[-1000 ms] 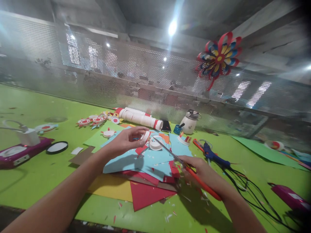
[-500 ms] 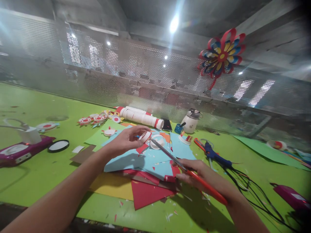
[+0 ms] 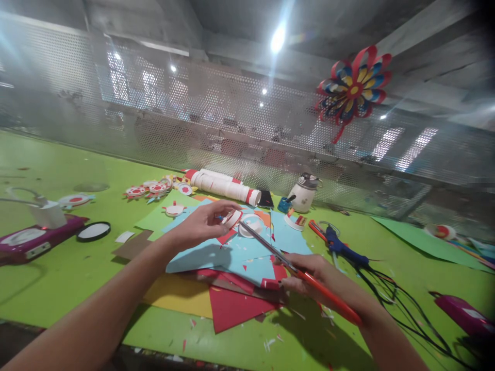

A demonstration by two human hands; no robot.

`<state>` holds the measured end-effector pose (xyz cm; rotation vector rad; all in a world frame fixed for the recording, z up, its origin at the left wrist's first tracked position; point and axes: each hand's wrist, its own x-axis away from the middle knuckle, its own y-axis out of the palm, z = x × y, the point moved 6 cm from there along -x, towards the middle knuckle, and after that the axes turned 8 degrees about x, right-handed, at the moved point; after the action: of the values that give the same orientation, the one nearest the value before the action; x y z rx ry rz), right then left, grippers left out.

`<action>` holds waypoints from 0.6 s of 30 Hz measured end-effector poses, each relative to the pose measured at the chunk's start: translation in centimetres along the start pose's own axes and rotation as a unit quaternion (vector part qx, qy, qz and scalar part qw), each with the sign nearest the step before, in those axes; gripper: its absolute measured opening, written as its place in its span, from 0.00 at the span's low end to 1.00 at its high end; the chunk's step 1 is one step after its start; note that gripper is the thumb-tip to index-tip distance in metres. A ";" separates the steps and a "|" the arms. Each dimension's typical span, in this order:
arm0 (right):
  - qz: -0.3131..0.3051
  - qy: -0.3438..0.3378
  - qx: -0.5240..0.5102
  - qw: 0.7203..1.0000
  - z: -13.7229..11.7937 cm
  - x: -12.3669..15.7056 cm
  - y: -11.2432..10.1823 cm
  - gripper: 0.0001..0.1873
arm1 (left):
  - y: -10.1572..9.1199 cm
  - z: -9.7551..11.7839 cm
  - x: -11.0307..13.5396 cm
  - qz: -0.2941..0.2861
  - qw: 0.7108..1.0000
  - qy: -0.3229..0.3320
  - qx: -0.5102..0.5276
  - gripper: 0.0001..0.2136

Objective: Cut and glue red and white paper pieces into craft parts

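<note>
My left hand point(image 3: 203, 224) pinches a small white-and-red paper piece point(image 3: 232, 218) above a stack of coloured paper sheets point(image 3: 232, 257). My right hand point(image 3: 315, 281) grips red-handled scissors point(image 3: 286, 265), their long blades pointing up and left so the tips touch the paper piece. The blades look almost closed. Light blue sheets lie on top of the stack, with red, brown and yellow sheets under them.
On the green table point(image 3: 58, 283): a white paper roll point(image 3: 224, 186), paper rosettes point(image 3: 149, 189), a white kettle-shaped pot point(image 3: 303, 195), a blue glue gun point(image 3: 340, 247) with black cables, purple devices point(image 3: 34, 238) left and right. A perforated metal screen behind carries a paper flower point(image 3: 353, 87).
The scissors' tips have moved left up to the paper piece in my left hand. The view shifted slightly; both hands otherwise stay in place.
</note>
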<state>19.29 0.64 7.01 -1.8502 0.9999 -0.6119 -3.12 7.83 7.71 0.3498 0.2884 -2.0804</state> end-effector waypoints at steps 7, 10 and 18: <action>-0.005 -0.011 -0.007 1.000 -0.4 0.1 -0.2 0.17 | 0.0 0.2 0.1 -0.002 1.000 0.010 -0.019 0.20; -0.007 -0.016 -0.010 1.000 -0.4 0.0 -0.1 0.18 | 0.1 0.2 0.1 -0.006 1.000 0.007 -0.015 0.20; -0.010 0.007 -0.023 1.000 -0.2 0.0 0.0 0.18 | 0.1 0.3 0.1 -0.006 1.000 0.008 -0.029 0.21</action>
<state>19.14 0.50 7.08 -1.9013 1.0136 -0.6196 -3.10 7.55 7.90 0.3296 0.3600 -2.0767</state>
